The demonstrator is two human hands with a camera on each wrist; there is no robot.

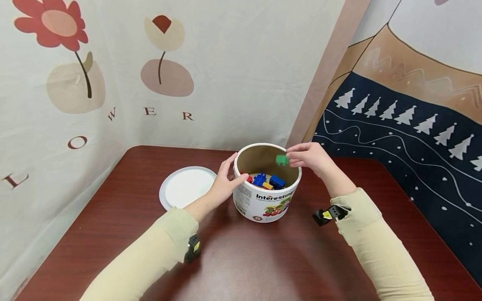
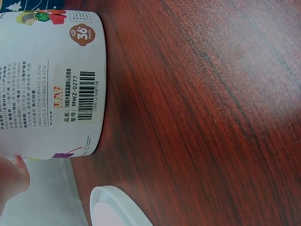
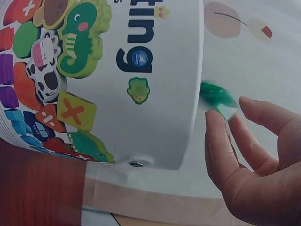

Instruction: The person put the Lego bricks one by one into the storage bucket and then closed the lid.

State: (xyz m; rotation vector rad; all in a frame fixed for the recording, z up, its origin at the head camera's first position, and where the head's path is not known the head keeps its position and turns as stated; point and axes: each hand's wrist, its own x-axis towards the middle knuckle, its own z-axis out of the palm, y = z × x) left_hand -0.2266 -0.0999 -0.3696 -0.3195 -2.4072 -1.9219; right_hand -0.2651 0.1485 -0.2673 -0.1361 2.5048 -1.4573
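A white round bucket (image 1: 246, 200) with a printed label stands on the table, holding several blocks, among them a blue block (image 1: 277, 182), another blue block (image 1: 259, 179) and a yellow block (image 1: 267, 186). My left hand (image 1: 222, 186) rests against its left side at the rim, thumb and fingers spread and fairly straight. Over the right rim is my right hand (image 1: 306, 158). A green block (image 1: 282, 160) is just off its fingertips; in the right wrist view this green block (image 3: 217, 95) is blurred, and thumb and fingers stand apart beside it.
A white round lid (image 1: 188, 186) lies on the brown table (image 1: 241, 259), left of the bucket. Behind the table hangs a pale cloth (image 1: 241, 83) with flower prints; a dark cloth (image 1: 376, 138) with white trees is at the right.
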